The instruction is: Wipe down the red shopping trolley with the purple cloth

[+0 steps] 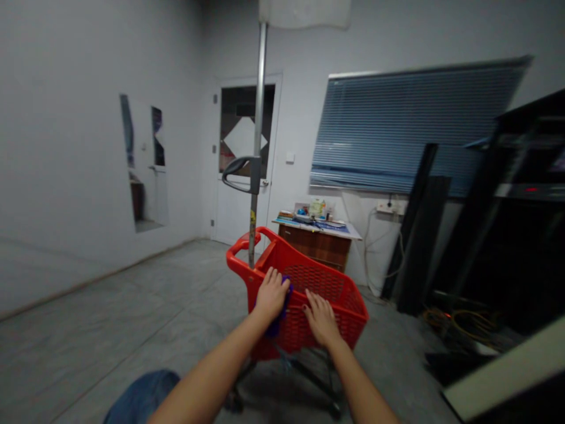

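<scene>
Blue denim leg [141, 397]: low, well left of the left hand, at the frame's edge.
Silver metal pole with black plastic handle [258, 118]: straight ahead of the left hand, upright, rising from the cart's far end.
Left hand [272, 294]: clamped over a crumpled purple-blue cloth [276, 325] on the rim of a red plastic mesh-sided shopping cart [318, 288].
Hands: apart, just beside each other, both on the cart.
Right hand [321, 318]: flat and open on the cart's rim, fingers spread.
Brown wooden cabinet with cluttered top [315, 247]: far ahead of the right hand.
Blue slatted window blind [419, 129]: beyond and right of the right hand, tilted in view.
Black upright panels [419, 229]: right of the right hand, leaning against the wall.
</scene>
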Tool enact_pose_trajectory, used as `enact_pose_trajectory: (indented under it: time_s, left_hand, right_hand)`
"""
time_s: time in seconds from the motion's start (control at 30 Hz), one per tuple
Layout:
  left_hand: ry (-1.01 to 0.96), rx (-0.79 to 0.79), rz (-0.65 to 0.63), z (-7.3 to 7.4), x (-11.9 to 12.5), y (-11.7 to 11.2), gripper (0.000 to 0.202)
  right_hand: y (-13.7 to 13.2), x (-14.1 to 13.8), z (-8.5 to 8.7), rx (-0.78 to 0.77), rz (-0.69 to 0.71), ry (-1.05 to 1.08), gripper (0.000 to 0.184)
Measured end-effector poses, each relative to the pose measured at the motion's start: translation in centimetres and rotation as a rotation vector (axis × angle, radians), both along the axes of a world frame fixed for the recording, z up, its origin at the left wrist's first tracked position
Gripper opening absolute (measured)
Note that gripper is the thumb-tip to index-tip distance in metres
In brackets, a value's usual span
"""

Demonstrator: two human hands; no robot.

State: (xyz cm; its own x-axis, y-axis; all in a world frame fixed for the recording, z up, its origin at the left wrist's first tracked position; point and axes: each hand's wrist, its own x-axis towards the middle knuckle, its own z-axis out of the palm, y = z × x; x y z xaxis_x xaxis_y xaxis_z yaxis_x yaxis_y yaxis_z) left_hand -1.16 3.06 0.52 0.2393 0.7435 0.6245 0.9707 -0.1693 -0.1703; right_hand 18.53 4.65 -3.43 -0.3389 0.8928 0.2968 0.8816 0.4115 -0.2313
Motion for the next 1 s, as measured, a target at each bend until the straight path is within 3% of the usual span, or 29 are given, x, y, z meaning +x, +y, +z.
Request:
enact_pose_trajectory:
  time_s: [0.1,0.17,0.37,0.47,0.63,0.73,0.8,0.87,1.0]
  left_hand:
    - [-0.031,0.066,0.120,0.8,-3.2,-0.7,0.034]
    - [-0.062,0.077,0.156,0.5,-3.4,-0.7,0.036]
    - [-0.108,-0.014,0.057,-2.2,3.0,1.0,0.035]
    - [-0.097,-0.068,-0.004,-2.1,4.0,1.5,0.034]
    - [-0.093,0.032,0.092,0.2,-1.5,0.8,0.033]
    - [-0.085,0.072,0.136,0.6,-3.7,0.4,0.037]
    - [-0.095,0.047,0.146,0.0,-2.8,0.6,0.039]
    - [-0.106,-0.008,0.122,-1.0,-0.3,1.0,0.038]
    - [-0.105,-0.101,-0.020,-2.3,3.7,1.6,0.037]
  right_hand:
    - [0.0,-0.3,0.1,-0.005,-0.018,0.001,0.061]
    - [-0.1,-0.7,0.0,0.001,-0.027,0.006,0.062]
    - [0.0,-1.1,-0.2,0.024,-0.037,0.005,0.061]
    - [0.3,-0.8,-0.2,0.023,-0.035,-0.011,0.062]
    - [0.7,-0.4,-0.3,0.048,-0.023,-0.014,0.062]
    - [0.7,-0.8,-0.5,0.053,-0.046,-0.008,0.064]
    - [0.7,-1.3,-0.5,0.047,-0.059,-0.003,0.065]
    - [0.6,-1.7,-0.5,0.044,-0.063,-0.001,0.065]
    - [0.5,-1.8,-0.3,0.054,-0.057,-0.007,0.062]
